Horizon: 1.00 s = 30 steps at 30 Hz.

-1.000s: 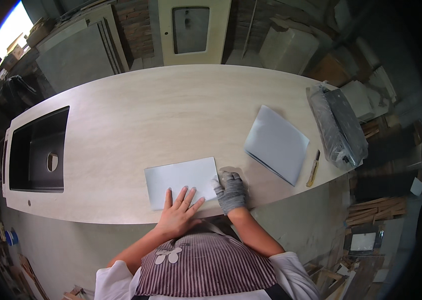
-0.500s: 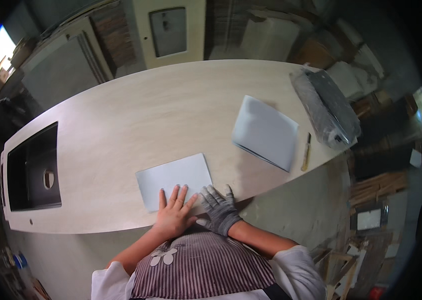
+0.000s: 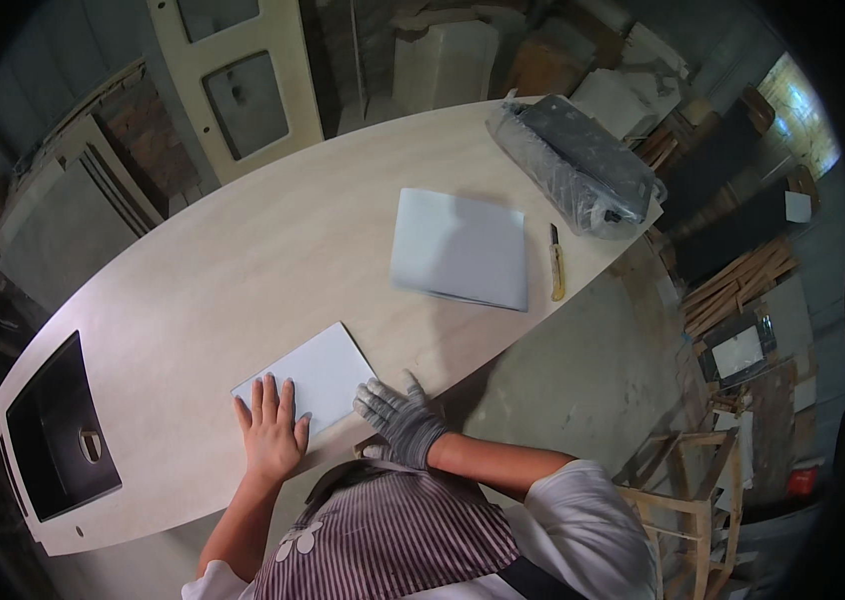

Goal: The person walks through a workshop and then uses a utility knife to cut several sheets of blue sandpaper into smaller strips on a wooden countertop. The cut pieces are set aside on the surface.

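A small white sheet or stack of paper (image 3: 328, 370) lies near the front edge of the pale countertop (image 3: 233, 260). Bare and flat, my left hand (image 3: 273, 435) rests on its near left part with the fingers spread. My right hand (image 3: 405, 424) wears a grey knitted glove with paler fingertips. Its fingers are stretched out at the paper's right edge, thumb near the counter's front edge. Farther right lies a larger folded stack of white paper (image 3: 463, 245). Beside that stack is a yellow-handled utility knife (image 3: 557, 265). Neither hand grips anything.
A dark basin wrapped in clear plastic (image 3: 583, 165) lies at the counter's far right end. A black sink (image 3: 58, 430) is set into the left end. Framed panels (image 3: 248, 105) stand behind the counter. A wooden frame (image 3: 688, 510) stands on the floor at right.
My left hand has slid left across the paper, away from my right hand, its fingers still spread. The whole view has turned, so the counter now slants more.
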Each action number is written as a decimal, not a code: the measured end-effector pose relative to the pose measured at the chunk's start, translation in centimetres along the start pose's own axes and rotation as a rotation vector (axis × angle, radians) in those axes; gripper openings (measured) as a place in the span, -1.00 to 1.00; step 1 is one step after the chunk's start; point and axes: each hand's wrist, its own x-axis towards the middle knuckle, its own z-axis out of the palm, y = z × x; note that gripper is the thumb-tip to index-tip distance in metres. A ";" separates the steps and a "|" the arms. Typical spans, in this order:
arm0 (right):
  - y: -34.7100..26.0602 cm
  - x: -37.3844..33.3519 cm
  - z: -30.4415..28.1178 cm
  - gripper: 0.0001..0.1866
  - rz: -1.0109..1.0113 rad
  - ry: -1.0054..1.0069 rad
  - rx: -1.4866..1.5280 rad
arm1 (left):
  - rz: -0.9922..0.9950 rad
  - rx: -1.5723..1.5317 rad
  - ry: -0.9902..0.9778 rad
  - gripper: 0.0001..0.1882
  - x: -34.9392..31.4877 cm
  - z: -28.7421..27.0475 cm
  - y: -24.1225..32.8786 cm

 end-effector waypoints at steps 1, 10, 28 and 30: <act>0.3 -0.1 0.3 -0.08 -0.003 0.012 0.008 | 0.001 -0.002 -0.009 -0.33 0.1 0.0 0.3; 24.7 -4.1 1.1 -0.30 0.865 0.924 0.574 | -0.043 0.029 -0.058 -0.31 0.0 0.0 -0.1; 25.1 -15.8 5.4 -0.73 0.792 0.734 1.706 | -0.062 0.061 -0.169 -0.25 3.0 -3.9 0.9; 18.4 -16.6 2.9 -0.70 0.764 0.471 1.839 | 0.007 0.043 -0.109 -0.25 5.7 -4.4 2.1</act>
